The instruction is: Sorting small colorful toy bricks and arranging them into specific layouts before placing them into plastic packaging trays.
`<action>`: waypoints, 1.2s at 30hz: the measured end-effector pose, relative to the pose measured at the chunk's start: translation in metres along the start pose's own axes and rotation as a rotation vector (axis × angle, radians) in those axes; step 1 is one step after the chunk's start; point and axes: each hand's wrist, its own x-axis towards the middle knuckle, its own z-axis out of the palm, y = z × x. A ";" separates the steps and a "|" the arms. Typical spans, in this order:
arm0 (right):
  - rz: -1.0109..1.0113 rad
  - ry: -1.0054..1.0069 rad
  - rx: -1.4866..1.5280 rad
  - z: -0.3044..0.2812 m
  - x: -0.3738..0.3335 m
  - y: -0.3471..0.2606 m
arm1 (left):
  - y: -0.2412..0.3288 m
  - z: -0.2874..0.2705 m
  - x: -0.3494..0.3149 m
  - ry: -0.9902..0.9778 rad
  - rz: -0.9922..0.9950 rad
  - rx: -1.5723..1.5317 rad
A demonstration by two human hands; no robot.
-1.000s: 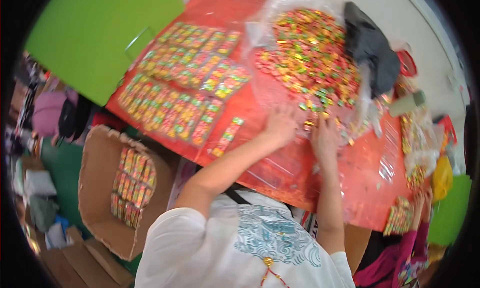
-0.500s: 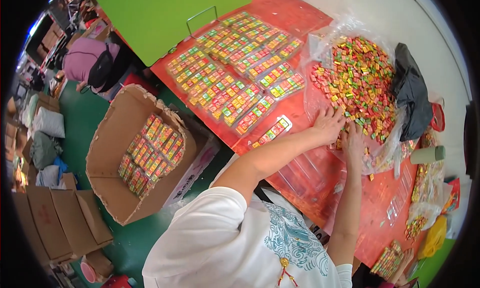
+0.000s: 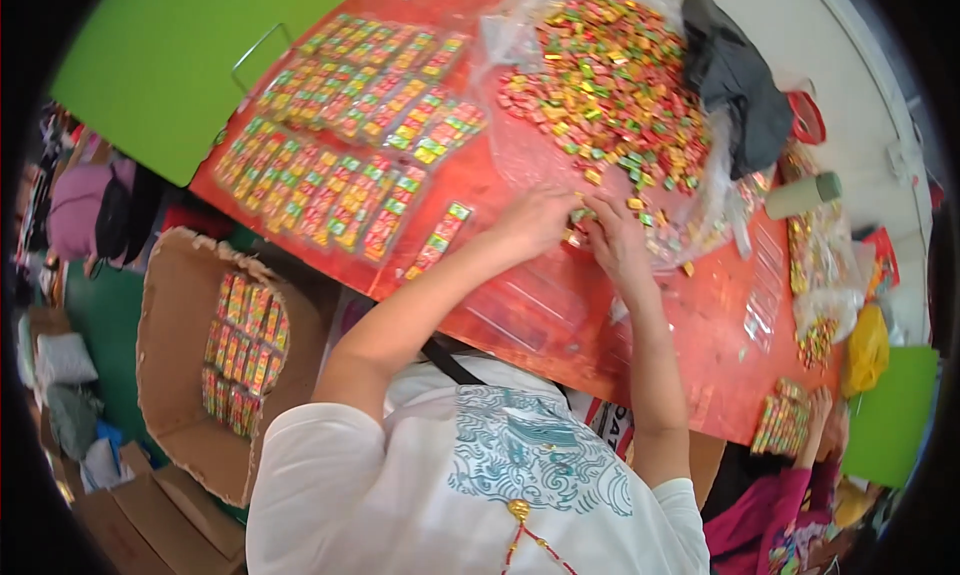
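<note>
Your left hand (image 3: 540, 220) and right hand (image 3: 615, 240) pinch small wrapped candies, fingers curled; exact hold unclear. At 12 o'clock, the heaped multicoloured candy pile on clear plastic sheet (image 3: 610, 85) may slide. Loose pieces could roll off the red tabletop (image 3: 700, 325).

Flat rows of multicoloured candy packets (image 3: 350, 145) on the red table (image 3: 700, 325); more packets (image 3: 240, 350) in the open cardboard box (image 3: 175, 375).

Both forearms come up from the lower edge & converge mid-frame. Left hand (image 3: 535, 220) palm down, fingers curled, knuckles up. Right hand (image 3: 615, 237) just beside it, fingertips almost touching the left's, wrist bent slightly. Can't tell if either is pinching anything. Sleeves white, short.
</note>
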 end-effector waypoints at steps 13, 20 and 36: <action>-0.098 -0.223 -0.202 -0.014 -0.066 -0.052 | 0.014 -0.046 -0.038 0.073 -0.170 -0.222; -0.064 -0.153 -0.303 -0.011 -0.056 -0.049 | -0.001 -0.025 -0.028 0.103 -0.073 0.074; -0.074 -0.073 -0.351 -0.003 -0.037 -0.033 | 0.010 -0.025 -0.028 -0.131 -0.130 0.360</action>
